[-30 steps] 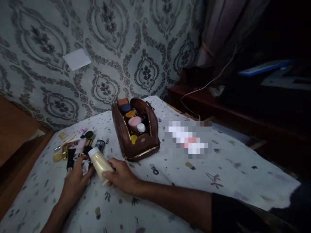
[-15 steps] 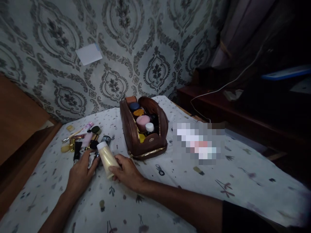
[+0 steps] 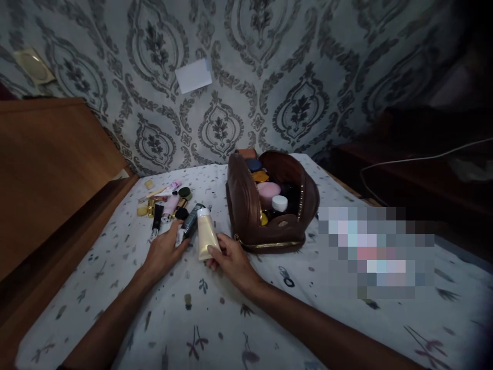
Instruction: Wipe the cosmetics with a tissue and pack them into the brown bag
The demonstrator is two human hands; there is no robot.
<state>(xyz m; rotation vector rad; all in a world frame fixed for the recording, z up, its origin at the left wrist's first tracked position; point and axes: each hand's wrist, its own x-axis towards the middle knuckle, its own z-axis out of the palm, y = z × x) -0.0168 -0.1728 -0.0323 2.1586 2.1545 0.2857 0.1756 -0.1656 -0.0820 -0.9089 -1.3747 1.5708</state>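
My right hand (image 3: 234,259) grips a pale yellow squeeze tube (image 3: 207,236) by its lower end, with the white cap pointing up and away. Just left of it, my left hand (image 3: 164,252) has its thumb and fingers closed on the bottom of a dark tube (image 3: 192,220), which leans up to the right. Beyond the left hand lies a loose group of cosmetics: a black tube (image 3: 157,217), a pink tube (image 3: 171,205), a dark round jar (image 3: 185,192) and several small gold-coloured pieces. A brown toiletry bag (image 3: 244,205) stands unzipped to the right, with a pink lid (image 3: 268,191) and a white cap (image 3: 279,202) showing inside.
A patterned white sheet (image 3: 227,329) covers the surface. Wooden board (image 3: 50,174) borders the left side, and a papered wall (image 3: 239,77) rises behind. On the right lies a pixelated patch (image 3: 370,252), its content unreadable. A pale cable (image 3: 416,158) runs above the dark furniture.
The view has swung left, so everything appears further right. The dark tube now shows more fully, tilted up in my left hand. The yellow tube stays in my right hand, more upright.
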